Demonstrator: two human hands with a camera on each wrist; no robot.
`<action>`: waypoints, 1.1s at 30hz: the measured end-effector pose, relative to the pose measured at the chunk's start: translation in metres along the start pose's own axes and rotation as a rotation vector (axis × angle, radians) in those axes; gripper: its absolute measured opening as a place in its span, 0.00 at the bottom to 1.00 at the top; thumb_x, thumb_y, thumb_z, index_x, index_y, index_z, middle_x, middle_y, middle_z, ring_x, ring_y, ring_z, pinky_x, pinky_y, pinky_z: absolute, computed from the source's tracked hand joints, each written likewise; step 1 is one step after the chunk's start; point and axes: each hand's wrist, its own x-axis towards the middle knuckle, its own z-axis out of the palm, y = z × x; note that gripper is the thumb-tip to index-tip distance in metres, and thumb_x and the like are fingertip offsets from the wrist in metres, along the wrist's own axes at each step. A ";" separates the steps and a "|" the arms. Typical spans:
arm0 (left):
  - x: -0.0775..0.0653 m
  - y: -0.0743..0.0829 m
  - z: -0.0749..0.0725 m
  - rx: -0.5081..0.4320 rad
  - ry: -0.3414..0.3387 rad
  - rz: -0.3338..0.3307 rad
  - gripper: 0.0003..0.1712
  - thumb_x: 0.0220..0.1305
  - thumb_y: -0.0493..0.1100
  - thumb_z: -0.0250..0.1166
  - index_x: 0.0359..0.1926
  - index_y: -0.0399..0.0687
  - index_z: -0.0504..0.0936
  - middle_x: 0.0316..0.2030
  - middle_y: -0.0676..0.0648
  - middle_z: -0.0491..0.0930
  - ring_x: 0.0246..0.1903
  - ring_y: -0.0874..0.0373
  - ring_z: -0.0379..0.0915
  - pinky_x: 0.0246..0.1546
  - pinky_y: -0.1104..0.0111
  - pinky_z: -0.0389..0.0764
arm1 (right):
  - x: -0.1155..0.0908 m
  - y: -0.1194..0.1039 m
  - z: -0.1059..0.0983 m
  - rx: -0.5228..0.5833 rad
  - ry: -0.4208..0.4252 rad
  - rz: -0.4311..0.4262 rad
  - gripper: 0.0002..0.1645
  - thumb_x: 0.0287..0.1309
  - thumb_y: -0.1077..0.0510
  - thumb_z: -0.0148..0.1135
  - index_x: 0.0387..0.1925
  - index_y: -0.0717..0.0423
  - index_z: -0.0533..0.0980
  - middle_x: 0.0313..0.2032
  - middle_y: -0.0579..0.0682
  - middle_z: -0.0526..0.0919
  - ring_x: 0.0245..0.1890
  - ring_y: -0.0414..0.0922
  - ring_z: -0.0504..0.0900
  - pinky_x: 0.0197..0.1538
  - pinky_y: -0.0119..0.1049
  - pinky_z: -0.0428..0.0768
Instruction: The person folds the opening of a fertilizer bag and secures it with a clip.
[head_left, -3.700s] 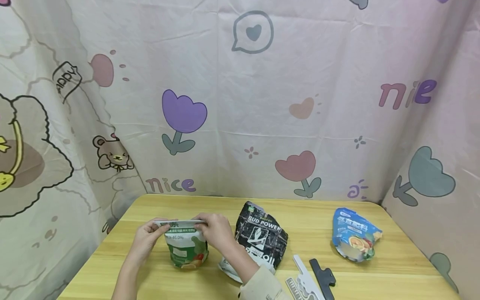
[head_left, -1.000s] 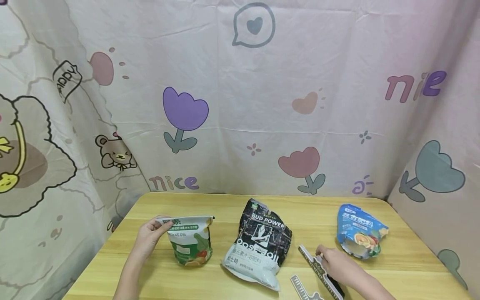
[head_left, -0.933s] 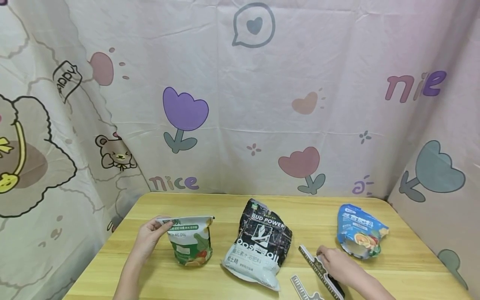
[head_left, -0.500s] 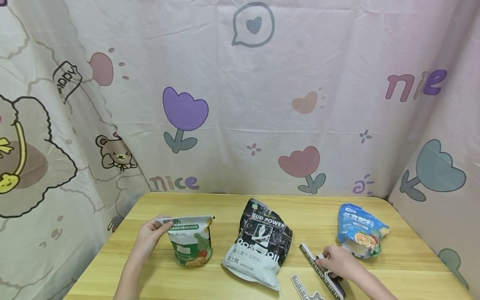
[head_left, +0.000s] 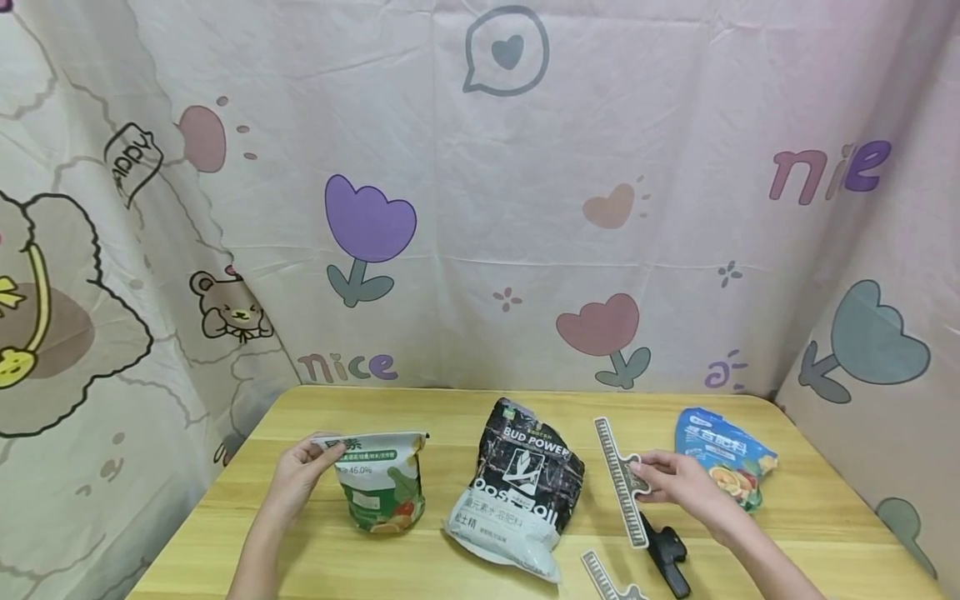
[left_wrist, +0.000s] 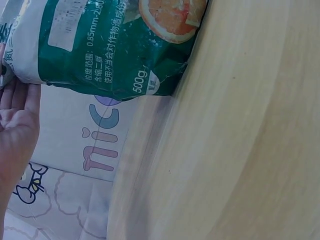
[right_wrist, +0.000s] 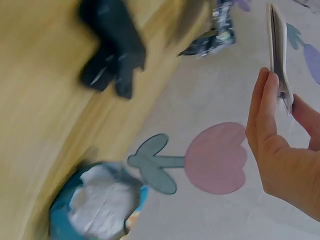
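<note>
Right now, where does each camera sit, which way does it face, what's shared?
Head: worn on head, facing forward and down over the table; left hand, right hand, forearms show.
Left wrist: on that wrist, facing the green-and-white bag; left hand at left edge.
Right wrist: on that wrist, facing curtain and table past the held clip; right hand at right edge.
Shared with head: left wrist, the bag; right wrist, the held clip.
</note>
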 end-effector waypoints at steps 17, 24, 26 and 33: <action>0.000 -0.001 -0.002 -0.077 -0.079 0.048 0.07 0.62 0.32 0.58 0.37 0.45 0.80 0.31 0.54 0.79 0.34 0.64 0.74 0.42 0.75 0.73 | 0.011 -0.069 0.052 0.124 0.045 -0.156 0.31 0.61 0.56 0.57 0.55 0.77 0.64 0.49 0.64 0.75 0.43 0.52 0.79 0.57 0.49 0.66; -0.002 -0.002 -0.001 -0.103 -0.080 0.062 0.08 0.62 0.31 0.58 0.36 0.46 0.80 0.31 0.54 0.79 0.34 0.64 0.74 0.41 0.75 0.73 | 0.025 -0.102 0.089 0.160 0.072 -0.301 0.22 0.58 0.61 0.59 0.50 0.73 0.71 0.42 0.59 0.80 0.38 0.46 0.79 0.50 0.43 0.74; -0.001 -0.003 -0.002 -0.114 -0.081 0.066 0.09 0.62 0.30 0.57 0.36 0.47 0.81 0.32 0.54 0.79 0.34 0.64 0.74 0.41 0.75 0.73 | 0.031 -0.109 0.101 0.192 0.086 -0.330 0.20 0.57 0.62 0.60 0.49 0.71 0.73 0.41 0.58 0.81 0.37 0.45 0.79 0.47 0.43 0.75; -0.001 -0.003 -0.001 -0.121 -0.083 0.072 0.10 0.62 0.30 0.58 0.36 0.48 0.81 0.32 0.54 0.79 0.35 0.65 0.74 0.41 0.75 0.73 | 0.048 -0.127 0.139 0.295 0.151 -0.480 0.18 0.55 0.63 0.62 0.46 0.68 0.77 0.39 0.57 0.82 0.37 0.43 0.80 0.45 0.37 0.77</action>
